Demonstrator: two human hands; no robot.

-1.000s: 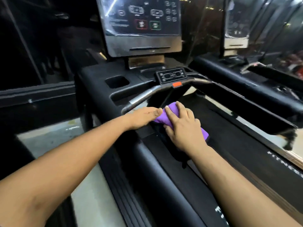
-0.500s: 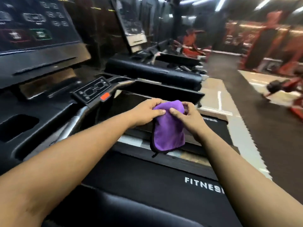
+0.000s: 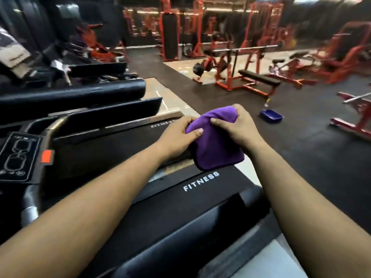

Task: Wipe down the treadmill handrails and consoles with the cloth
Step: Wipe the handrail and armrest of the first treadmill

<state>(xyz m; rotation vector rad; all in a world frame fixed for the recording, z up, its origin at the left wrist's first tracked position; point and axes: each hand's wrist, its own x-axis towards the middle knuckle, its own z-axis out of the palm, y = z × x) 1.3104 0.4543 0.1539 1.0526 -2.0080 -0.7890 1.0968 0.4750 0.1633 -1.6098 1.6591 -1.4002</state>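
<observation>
The soft purple microfibre cloth with a dark stitched hem [image 3: 215, 143] is held up in the air between both hands, above the right side rail of the black treadmill [image 3: 200, 182] that carries the white word FITNESS. The left hand [image 3: 177, 137] pinches the cloth's left upper edge, thumb on the near face and the other fingers tucked behind. The right hand [image 3: 235, 127] has its fingers curled over the top fold and its thumb pressed on the front, so both hands are closed on the fabric.

The cloth looks light and limp: it droops in a rounded fold below the hands and will take whatever shape it is given. It is neither fragile nor slippery, so a pinch at an edge or corner is enough to carry it. For wiping a rail it would likely serve better bunched or folded into a pad under a flat palm, which seems to be what the hands are arranging.

Against the frame half a second earlier, the view has swung further right: the large console screen is gone, only the small black control panel with an orange tab [image 3: 19, 155] stays at the left edge, and the red gym frames and the black padded bench [image 3: 259, 77] fill the background. The cloth hung flatter then; now it is more gathered, with the right hand wrapped further over its top. A second ago it was pressed on the handrail.
</observation>
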